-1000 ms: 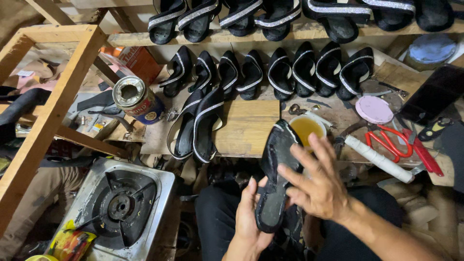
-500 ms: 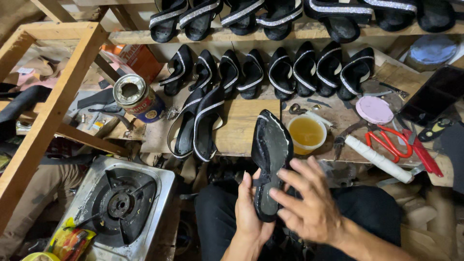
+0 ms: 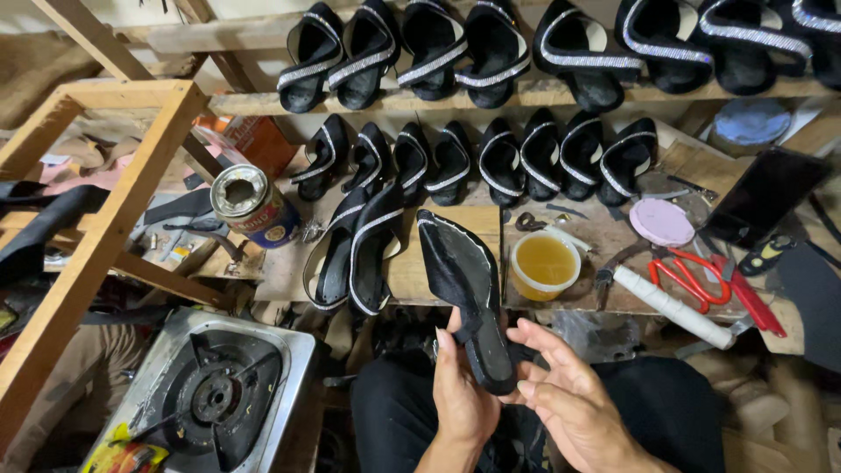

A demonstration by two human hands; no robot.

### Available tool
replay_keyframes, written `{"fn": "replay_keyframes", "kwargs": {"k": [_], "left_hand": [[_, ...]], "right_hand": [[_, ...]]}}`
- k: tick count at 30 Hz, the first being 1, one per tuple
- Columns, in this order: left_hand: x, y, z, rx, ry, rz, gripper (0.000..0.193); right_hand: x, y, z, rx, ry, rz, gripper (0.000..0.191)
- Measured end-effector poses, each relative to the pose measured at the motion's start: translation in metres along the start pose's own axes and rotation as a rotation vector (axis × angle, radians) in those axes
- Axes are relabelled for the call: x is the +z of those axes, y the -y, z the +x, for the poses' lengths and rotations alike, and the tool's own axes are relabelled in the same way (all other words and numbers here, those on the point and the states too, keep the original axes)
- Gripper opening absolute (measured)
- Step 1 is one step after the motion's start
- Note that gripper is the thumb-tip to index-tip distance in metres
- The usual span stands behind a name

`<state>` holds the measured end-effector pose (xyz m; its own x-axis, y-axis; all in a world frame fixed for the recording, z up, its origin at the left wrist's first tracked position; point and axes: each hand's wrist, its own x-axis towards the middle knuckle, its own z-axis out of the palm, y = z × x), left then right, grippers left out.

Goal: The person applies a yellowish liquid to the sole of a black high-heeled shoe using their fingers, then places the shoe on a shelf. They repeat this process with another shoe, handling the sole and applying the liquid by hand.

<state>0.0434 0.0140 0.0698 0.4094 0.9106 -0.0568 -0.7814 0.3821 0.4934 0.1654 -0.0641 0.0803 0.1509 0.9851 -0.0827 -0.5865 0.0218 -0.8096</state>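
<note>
A black pointed shoe piece [image 3: 464,280] with a pale stitched edge stands upright over my lap, toe up. My left hand [image 3: 460,394] grips its lower part from the left, thumb on its face. My right hand [image 3: 561,394] presses on the heel end from the right, fingers spread. A small tub of yellow glue [image 3: 545,263] sits on the wooden bench [image 3: 412,271] just behind the shoe. Two black sandals with silver straps [image 3: 355,250] lie on the bench to the left.
Rows of black strapped sandals [image 3: 491,162] fill the bench back and the shelf [image 3: 526,44] above. A tin can [image 3: 250,203], red scissors [image 3: 688,271], a white-handled tool [image 3: 670,307], a pink disc [image 3: 661,221] and a gas burner [image 3: 215,394] surround me.
The shoe piece has swung upright and shifted left. My right hand dropped from over its middle to its heel end, while my left hand kept its hold.
</note>
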Motion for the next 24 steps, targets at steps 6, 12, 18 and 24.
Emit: {"fn": "replay_keyframes", "kwargs": {"k": [6,12,18,24], "left_hand": [[0.003,0.002,0.005,-0.023,0.110,-0.123,0.066],[-0.014,0.007,0.006,0.073,0.498,-0.073,0.068],[-0.053,-0.001,0.019,0.073,0.677,0.092,0.065],[-0.052,-0.035,0.049,0.099,0.367,0.716,0.055]], "right_hand": [[-0.009,-0.001,0.013,-0.096,0.064,0.151,0.077],[0.008,0.046,0.022,-0.252,0.099,0.064,0.075],[0.029,0.170,0.041,-0.597,0.170,-0.012,0.072],[0.040,0.311,0.100,-0.852,0.051,-0.304,0.043]]}}
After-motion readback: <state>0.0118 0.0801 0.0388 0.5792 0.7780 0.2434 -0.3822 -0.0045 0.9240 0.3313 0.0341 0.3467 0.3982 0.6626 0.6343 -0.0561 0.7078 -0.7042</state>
